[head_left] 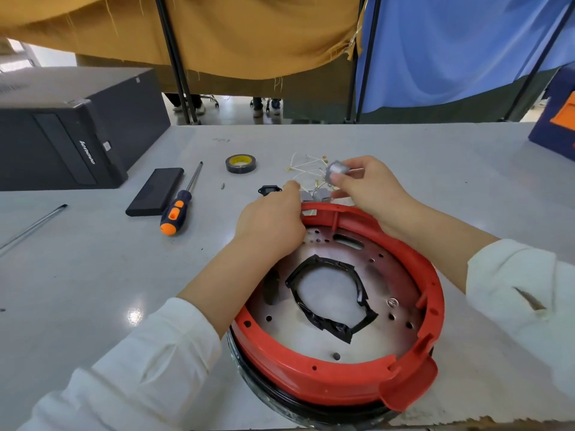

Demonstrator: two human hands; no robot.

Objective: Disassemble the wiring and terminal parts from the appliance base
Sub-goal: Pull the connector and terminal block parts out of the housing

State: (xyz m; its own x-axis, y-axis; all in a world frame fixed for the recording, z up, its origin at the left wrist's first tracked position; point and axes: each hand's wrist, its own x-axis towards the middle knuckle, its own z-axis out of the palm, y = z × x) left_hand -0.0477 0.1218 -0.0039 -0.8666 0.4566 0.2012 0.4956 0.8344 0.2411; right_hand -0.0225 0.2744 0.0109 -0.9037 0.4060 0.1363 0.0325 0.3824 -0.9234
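The red appliance base (336,377) lies nearest on the table (93,275). At its far rim the left hand (270,222) pinches the grey terminals (314,195); steady them while the right hand (370,185), pinching a small metal cylinder (336,171), draws the white wiring (306,168) free gently.

Screwdriver (177,209), tape roll (240,163), black case (155,191), computer tower (74,126)

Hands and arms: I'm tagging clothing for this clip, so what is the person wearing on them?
Both arms wear loose white long sleeves, pushed up to bare the forearms. The left hand and right hand are bare: no gloves, rings, watch or markings visible.
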